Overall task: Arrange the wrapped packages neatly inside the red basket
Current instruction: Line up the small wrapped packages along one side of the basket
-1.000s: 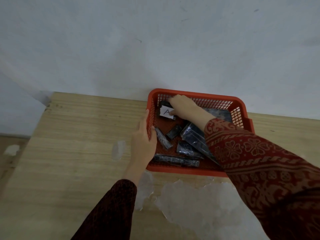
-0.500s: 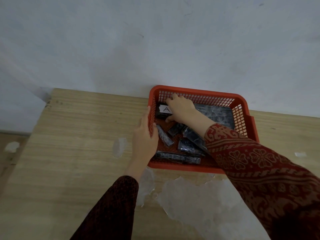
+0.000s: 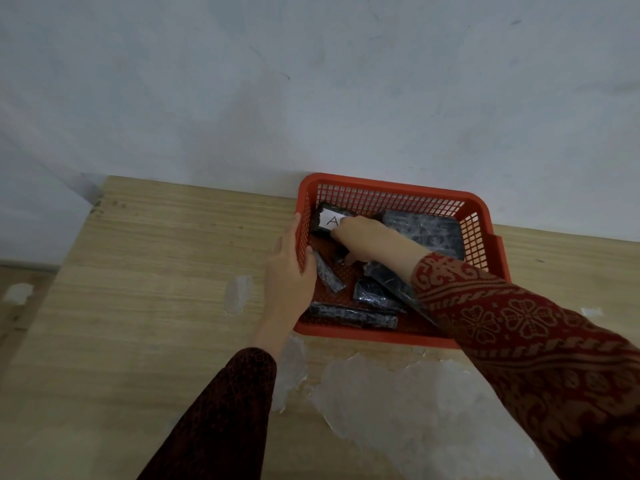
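1. Peeling grey patches [image 3: 398, 403] scar the near part of the wooden table [image 3: 138, 271].
2. Left hand [image 3: 289, 275] lies spread against the red basket [image 3: 481, 220] at its left wall, thumb over the rim.
3. Dark wrapped packages [image 3: 351, 315] lie askew inside.
4. Right hand [image 3: 367, 235], fingers curled, presses the "A"-labelled package [image 3: 327, 220] in the far-left corner; whether it grips is unclear.

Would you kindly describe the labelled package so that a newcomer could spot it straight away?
Find the red basket against the wall on the wooden table. In its far left corner lies a dark wrapped package, just beyond the right hand. It alone carries a white paper label marked "A".
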A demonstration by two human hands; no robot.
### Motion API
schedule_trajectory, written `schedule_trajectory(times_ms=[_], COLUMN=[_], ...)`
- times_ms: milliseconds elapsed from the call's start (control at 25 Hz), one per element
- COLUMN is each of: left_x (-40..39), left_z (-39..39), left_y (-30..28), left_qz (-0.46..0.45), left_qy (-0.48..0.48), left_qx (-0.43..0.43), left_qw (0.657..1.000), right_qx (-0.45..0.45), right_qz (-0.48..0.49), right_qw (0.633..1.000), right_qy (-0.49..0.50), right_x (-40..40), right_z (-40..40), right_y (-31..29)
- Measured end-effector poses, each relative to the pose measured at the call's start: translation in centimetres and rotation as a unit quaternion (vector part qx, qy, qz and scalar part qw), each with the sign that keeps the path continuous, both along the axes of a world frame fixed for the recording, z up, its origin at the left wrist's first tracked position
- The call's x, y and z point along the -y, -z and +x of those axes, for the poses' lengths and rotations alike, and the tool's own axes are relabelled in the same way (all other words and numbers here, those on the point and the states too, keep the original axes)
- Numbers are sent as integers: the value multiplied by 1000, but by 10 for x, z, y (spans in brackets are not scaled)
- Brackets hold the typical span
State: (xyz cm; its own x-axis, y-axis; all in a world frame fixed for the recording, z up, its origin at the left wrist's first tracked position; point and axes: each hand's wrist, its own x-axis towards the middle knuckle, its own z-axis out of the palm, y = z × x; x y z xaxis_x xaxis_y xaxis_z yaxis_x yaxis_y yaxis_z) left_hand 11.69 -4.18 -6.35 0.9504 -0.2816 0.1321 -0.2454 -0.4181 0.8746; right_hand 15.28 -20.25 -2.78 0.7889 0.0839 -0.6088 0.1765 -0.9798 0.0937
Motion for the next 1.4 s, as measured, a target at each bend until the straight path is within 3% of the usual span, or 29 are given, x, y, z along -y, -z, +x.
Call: schedule_trajectory(times_ms=[120,280,400,560,800,1000,1280,1400], left_x=[-3,0,0,0,0,0,0,0], left_z=[0,-1,0,1,0,1,2,2], left_y=[-2,0,0,-1,-1,0,1,2], left_qz=[0,9,8,11,9,0,4,0], left_qy=[-5,-3,-4,-6,-8,-5,-11,-13], left_qx=[-2,14,16,16,12,12,7,-7], left_qw=[1000,1000,1000,1000,1000,1000,1000,1000], right_qx=[-17,9,17,-16,70,172,141,169], right_qz=[81,228,263,189,145,9,30,71], right_qw=[995,962,947,972,979,984,988,981], right_qy=[50,152,186,138,124,43,48,58], right_x=[14,27,23,15,4,-13,-23,-27], right_z=[2,5,9,11,5,-3,-7,-11], right_y=[-10,-16,-17,-11,-3,6,12,9])
